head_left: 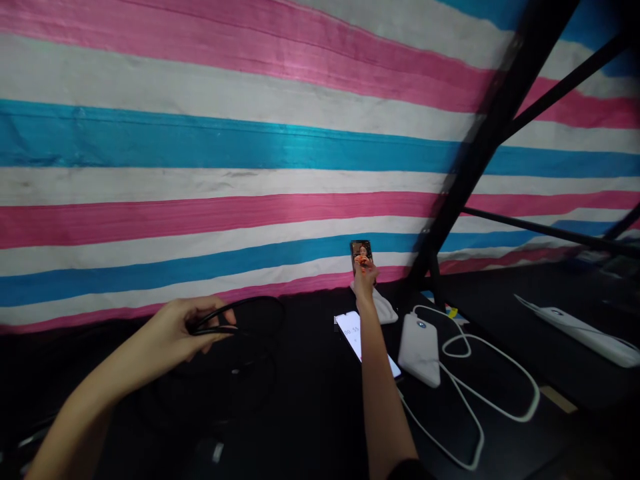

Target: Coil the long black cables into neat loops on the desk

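Note:
My left hand is closed on a black cable, whose loops hang down over the dark table. My right hand reaches far forward and its fingers touch an upright phone with a lit screen, propped on a white stand against the striped sheet. Whether the right hand grips the phone is too small to tell. A second phone lies flat with its screen lit, just under my right forearm.
A white power bank lies right of the flat phone, with a white cable looping off it. A white power strip sits at far right. Black metal frame bars rise diagonally. The pink, white and blue striped sheet is the backdrop.

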The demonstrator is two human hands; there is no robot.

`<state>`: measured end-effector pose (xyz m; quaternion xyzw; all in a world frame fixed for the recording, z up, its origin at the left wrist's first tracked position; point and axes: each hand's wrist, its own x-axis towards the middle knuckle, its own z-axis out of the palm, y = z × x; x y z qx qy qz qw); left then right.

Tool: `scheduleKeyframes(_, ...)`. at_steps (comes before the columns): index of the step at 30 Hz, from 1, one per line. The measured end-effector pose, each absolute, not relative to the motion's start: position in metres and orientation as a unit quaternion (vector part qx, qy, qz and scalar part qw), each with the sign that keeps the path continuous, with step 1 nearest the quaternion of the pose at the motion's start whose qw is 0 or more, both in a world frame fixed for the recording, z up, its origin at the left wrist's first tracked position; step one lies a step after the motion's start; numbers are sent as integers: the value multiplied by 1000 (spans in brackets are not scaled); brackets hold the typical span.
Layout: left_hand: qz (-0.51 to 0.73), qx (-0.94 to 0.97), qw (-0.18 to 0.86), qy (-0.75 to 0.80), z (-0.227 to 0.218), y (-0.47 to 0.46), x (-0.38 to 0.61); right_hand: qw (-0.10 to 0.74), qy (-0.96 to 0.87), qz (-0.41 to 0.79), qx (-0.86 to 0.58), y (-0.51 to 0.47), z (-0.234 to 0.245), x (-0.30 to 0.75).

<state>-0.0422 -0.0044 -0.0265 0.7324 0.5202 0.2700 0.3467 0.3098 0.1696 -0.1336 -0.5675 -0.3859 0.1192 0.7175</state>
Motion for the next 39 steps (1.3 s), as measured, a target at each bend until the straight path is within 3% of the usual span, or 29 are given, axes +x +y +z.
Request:
scheduleKeyframes(4, 258, 730, 356, 524, -19, -8, -40, 736, -413, 174, -507, 175, -125, 299)
scheduleKeyframes(9, 287, 710, 372, 524, -14, -11, -40, 717, -505, 240, -417, 145, -73, 258)
scheduleKeyframes(11, 308, 706, 370, 520, -14, -12, -40, 622, -613, 348, -340, 118, -49, 233)
scheduleKeyframes(15, 371, 705, 318, 515, -11, -12, -42, 345, -763, 513, -189, 62, -17, 183)
scheduleKeyframes(18, 430, 680, 287, 520, -7, -13, -44, 275, -770, 557, -145, 39, -14, 157)
scheduleKeyframes(22, 469, 655, 280, 522, -2, -16, -46, 280, -752, 570, -175, 31, -16, 146)
scheduleKeyframes(29, 331, 701, 356, 523, -5, -18, -57, 273, -777, 536, -184, 35, -15, 153)
scheduleKeyframes(39, 416, 707, 152, 552, 0, -13, -68, 389, -716, 536, -220, 59, -30, 146)
